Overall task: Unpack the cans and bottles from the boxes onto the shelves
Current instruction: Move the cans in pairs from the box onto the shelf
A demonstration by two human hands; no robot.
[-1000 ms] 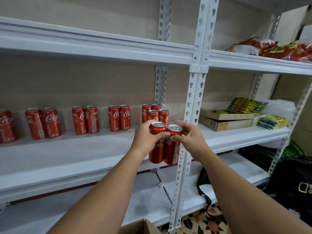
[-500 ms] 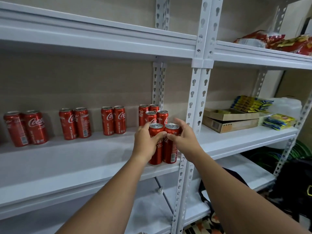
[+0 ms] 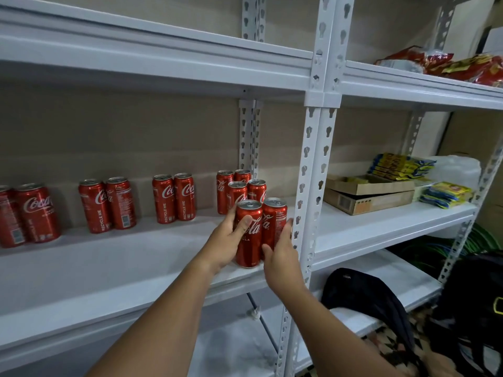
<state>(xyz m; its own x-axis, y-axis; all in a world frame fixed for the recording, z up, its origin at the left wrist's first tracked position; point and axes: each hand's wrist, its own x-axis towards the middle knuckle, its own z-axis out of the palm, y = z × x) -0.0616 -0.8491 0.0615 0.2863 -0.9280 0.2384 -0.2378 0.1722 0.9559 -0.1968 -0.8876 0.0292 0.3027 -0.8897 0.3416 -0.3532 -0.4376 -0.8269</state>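
Standing upright at the front edge of the middle shelf, 2 red cola cans touch side by side: the left can and the right can, both with silver tops and white script. The left hand curls around the left can, thumb across its front; the right hand wraps the right can from its outer side. Behind them stand 4 more cans, then 3 further pairs along the wall. In the next bay, 2 stacked open cardboard trays hold yellow packets, hard to read. The leftmost can is cut off by the frame edge.
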